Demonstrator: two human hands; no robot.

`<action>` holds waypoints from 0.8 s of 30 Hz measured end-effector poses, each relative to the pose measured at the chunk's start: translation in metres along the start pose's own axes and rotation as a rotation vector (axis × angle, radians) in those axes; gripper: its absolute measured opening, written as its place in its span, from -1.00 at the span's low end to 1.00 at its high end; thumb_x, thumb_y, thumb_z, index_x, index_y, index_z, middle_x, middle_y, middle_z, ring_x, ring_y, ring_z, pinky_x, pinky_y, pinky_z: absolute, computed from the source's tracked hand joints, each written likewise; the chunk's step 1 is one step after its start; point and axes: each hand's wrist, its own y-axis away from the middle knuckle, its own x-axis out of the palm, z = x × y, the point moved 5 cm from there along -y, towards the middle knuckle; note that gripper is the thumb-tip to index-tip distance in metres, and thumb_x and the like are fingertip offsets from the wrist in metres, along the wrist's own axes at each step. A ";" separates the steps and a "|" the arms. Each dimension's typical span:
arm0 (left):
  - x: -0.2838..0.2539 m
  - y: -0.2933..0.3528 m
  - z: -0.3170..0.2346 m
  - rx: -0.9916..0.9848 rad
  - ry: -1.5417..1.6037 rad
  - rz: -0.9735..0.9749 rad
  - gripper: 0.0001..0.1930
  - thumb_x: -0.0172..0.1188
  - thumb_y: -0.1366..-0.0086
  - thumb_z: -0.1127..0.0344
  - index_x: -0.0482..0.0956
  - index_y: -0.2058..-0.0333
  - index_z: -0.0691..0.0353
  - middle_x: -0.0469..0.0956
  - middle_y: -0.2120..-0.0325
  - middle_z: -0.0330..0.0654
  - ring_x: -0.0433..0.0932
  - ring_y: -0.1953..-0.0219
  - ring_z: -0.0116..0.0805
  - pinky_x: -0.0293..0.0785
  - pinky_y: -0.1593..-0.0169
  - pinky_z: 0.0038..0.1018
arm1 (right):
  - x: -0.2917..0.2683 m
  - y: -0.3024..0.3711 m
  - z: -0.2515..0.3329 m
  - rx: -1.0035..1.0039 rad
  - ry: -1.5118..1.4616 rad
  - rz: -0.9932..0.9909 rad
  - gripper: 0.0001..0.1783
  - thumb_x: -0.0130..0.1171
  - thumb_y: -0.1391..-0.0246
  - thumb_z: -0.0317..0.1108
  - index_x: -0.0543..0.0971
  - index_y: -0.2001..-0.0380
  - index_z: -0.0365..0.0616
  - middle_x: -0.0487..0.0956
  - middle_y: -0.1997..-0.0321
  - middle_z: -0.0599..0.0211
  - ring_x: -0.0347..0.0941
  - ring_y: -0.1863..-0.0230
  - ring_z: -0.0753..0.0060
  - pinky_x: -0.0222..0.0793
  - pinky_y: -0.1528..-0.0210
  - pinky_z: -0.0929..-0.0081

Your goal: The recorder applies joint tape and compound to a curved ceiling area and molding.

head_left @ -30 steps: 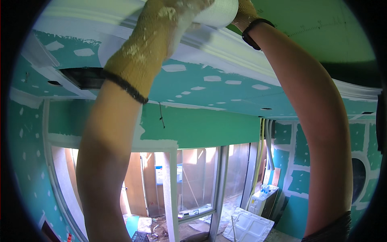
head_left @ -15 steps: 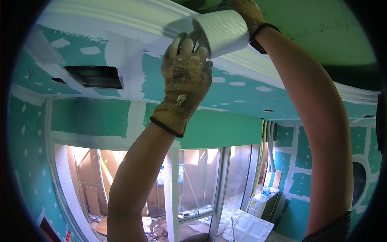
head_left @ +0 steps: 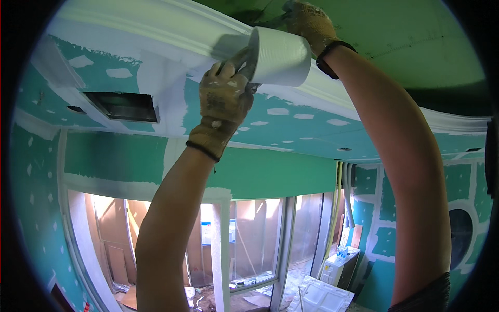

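Shifted down-left, the knit-gloved left hand (head_left: pixel 224 96) grips the hollow, ribbed white roll (head_left: pixel 285 58); from afar I can't tell whether the right hand (head_left: pixel 312 22) grips anything.

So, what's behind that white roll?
White moulding runs behind the roll, showing to its left and right. The stretch directly behind is covered, so whatever is on it can't be seen.

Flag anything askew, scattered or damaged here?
The white molded panel sits askew near the white box unit, and loose debris lies scattered beyond the window frame. The white roll in the left hand shows no visible damage.
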 end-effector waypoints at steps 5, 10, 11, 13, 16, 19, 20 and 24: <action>-0.035 -0.032 -0.017 -0.195 0.405 0.149 -0.71 0.24 -0.36 0.25 0.60 0.01 0.24 0.67 0.16 0.00 0.70 0.15 -0.13 0.63 0.10 -0.26 | -0.016 0.024 0.015 -0.060 0.022 0.049 -0.47 0.07 -0.35 -0.20 0.38 -0.29 -0.23 0.38 -0.39 -0.02 0.32 -0.39 0.08 0.25 -0.43 0.20; -0.055 -0.092 -0.026 -0.660 0.934 0.242 -0.57 0.18 -0.44 0.06 0.57 -0.03 0.35 0.65 0.25 0.00 0.67 0.26 -0.23 0.65 0.20 -0.36 | 0.011 -0.007 -0.015 -0.546 0.004 -0.212 -0.50 0.04 -0.35 -0.13 0.50 -0.23 -0.18 0.54 -0.26 0.02 0.43 -0.32 0.12 0.33 -0.35 0.31; -0.058 -0.106 -0.033 -0.855 1.070 0.349 -0.54 0.22 -0.42 0.12 0.53 -0.09 0.39 0.63 0.07 0.02 0.65 0.02 -0.17 0.68 0.03 -0.28 | 0.007 -0.003 -0.027 -0.760 -0.308 -0.346 -0.52 0.04 -0.35 -0.14 0.52 -0.20 -0.19 0.58 -0.21 0.01 0.48 -0.27 0.13 0.36 -0.31 0.33; -0.067 -0.126 -0.034 -0.868 1.087 0.290 -0.54 0.23 -0.41 0.11 0.53 -0.09 0.38 0.62 0.05 0.03 0.64 0.01 -0.17 0.68 0.04 -0.27 | 0.016 -0.012 -0.006 -0.378 0.162 -0.214 -0.57 -0.01 -0.36 -0.19 0.54 -0.18 -0.12 0.61 -0.18 0.08 0.54 -0.19 0.15 0.43 -0.24 0.31; -0.066 -0.130 -0.034 -0.869 1.100 0.235 -0.54 0.24 -0.41 0.10 0.54 -0.08 0.37 0.60 0.03 0.04 0.62 0.00 -0.16 0.68 0.06 -0.27 | 0.012 -0.009 0.001 -0.190 0.181 -0.117 -0.63 -0.10 -0.37 -0.34 0.54 -0.13 -0.18 0.61 -0.16 0.03 0.54 -0.18 0.11 0.47 -0.20 0.21; -0.071 -0.120 -0.036 -0.854 1.092 0.259 -0.54 0.24 -0.41 0.09 0.55 -0.07 0.37 0.61 0.07 0.03 0.63 0.04 -0.18 0.68 0.08 -0.28 | -0.003 0.010 -0.007 -0.324 -0.148 -0.277 -0.61 0.00 -0.37 -0.32 0.51 -0.15 -0.28 0.60 -0.18 0.00 0.53 -0.19 0.11 0.47 -0.20 0.24; -0.072 -0.115 -0.039 -0.849 1.090 0.268 -0.54 0.23 -0.41 0.09 0.55 -0.06 0.37 0.61 0.08 0.03 0.63 0.06 -0.18 0.68 0.09 -0.29 | -0.004 0.014 -0.011 -0.318 -0.144 -0.277 -0.61 0.00 -0.37 -0.32 0.51 -0.15 -0.28 0.60 -0.18 0.00 0.53 -0.19 0.11 0.47 -0.20 0.24; -0.090 -0.105 -0.039 -0.829 1.024 0.288 -0.54 0.22 -0.41 0.07 0.56 -0.05 0.37 0.62 0.14 0.01 0.64 0.11 -0.19 0.67 0.13 -0.31 | -0.026 0.038 0.006 0.039 -0.882 -0.084 -0.56 0.16 -0.34 -0.23 0.52 -0.18 -0.23 0.55 -0.26 0.12 0.49 -0.23 0.22 0.44 -0.22 0.31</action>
